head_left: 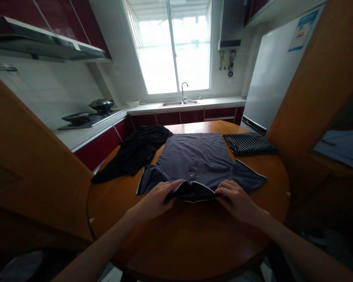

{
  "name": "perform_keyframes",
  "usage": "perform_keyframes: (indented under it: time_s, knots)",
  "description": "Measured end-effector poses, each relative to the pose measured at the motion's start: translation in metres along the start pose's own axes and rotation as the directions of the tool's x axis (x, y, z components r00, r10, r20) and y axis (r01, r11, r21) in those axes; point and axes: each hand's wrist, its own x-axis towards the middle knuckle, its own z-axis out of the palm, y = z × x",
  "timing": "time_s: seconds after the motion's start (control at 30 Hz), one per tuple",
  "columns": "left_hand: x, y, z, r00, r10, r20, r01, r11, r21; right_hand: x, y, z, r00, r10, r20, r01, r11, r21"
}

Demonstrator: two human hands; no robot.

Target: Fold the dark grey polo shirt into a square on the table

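Observation:
A dark grey-blue polo shirt (pixel 197 152) with white-edged sleeves and collar lies spread on the round wooden table (pixel 188 239), its collar toward me and its hem toward the window. My left hand (pixel 160 197) pinches the left end of the collar, thumb below and fingers on top. At the collar's other end my right hand (pixel 233 197) grips the cloth in the same way. Between my hands the neck opening gapes, showing its dark inside. Two buttons show on the placket just beyond it.
A crumpled black garment (pixel 138 150) lies at the table's left, touching the shirt's hem. Right of the shirt sits a folded black-and-white striped cloth (pixel 250 143). Beyond are a counter with a sink (pixel 179 103), a stove with pans (pixel 101 104) and a fridge (pixel 276 78).

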Motion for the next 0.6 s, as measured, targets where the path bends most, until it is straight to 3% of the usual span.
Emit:
perform_keyframes:
  time_s: [0.1,0.17,0.2,0.27,0.33,0.37,0.6]
  knots:
    - [-0.009,0.003,-0.016,0.982,0.052,0.179,-0.044,0.998,-0.047,-0.006,0.01,-0.014,0.999,0.036,0.021,-0.038,0.993,0.115]
    - [-0.014,0.008,-0.019,0.96,0.074,0.27,-0.059,0.996,-0.062,-0.013,0.035,-0.022,0.972,0.225,-0.073,-0.223,0.974,0.033]
    - [-0.015,0.01,-0.019,0.954,0.079,0.291,-0.062,0.996,-0.065,-0.018,0.052,-0.027,0.926,0.348,-0.146,-0.357,0.933,-0.043]
    - [-0.016,0.013,-0.015,0.951,0.074,0.299,-0.054,0.996,-0.074,-0.029,0.085,-0.034,0.781,0.574,-0.245,-0.62,0.759,-0.197]
    - [-0.016,0.012,-0.01,0.956,0.059,0.287,-0.034,0.995,-0.094,-0.04,0.111,-0.039,0.668,0.702,-0.247,-0.744,0.618,-0.255]
    - [-0.015,0.01,-0.008,0.959,0.053,0.277,-0.024,0.994,-0.107,-0.045,0.119,-0.04,0.637,0.739,-0.222,-0.769,0.589,-0.247]
    - [-0.011,-0.001,-0.003,0.964,0.055,0.26,-0.004,0.981,-0.192,-0.046,0.128,-0.044,0.592,0.806,0.011,-0.805,0.59,0.062]
